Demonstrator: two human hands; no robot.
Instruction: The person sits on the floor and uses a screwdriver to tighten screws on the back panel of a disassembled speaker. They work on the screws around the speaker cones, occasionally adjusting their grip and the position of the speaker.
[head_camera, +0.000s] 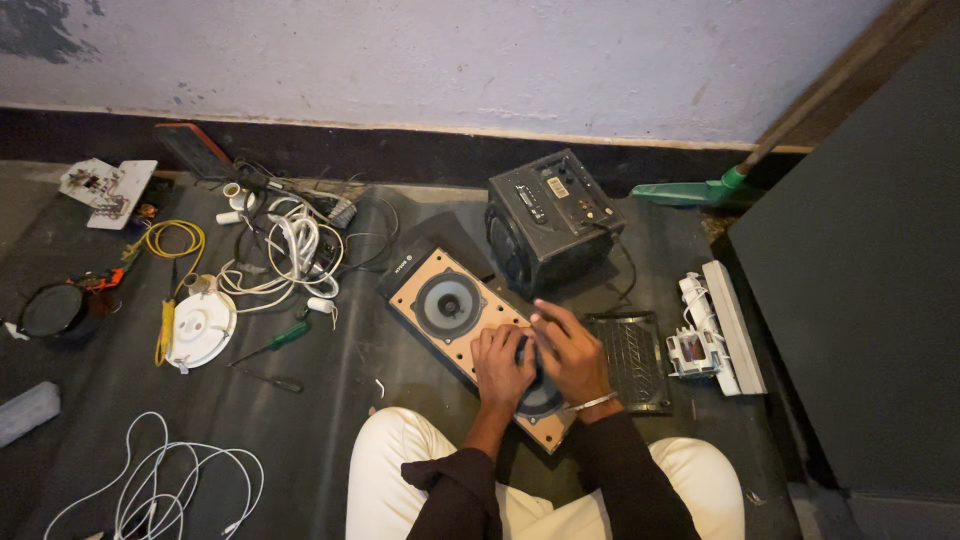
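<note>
Hands (540, 358) on speaker panel (470, 325).

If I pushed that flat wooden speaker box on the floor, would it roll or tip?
Probably neither. The flat tan wooden speaker box lies face-up on the dark floor, so it would likely slide. It looks stiff and fairly heavy, and both hands, left hand and right hand, press on it.
</note>
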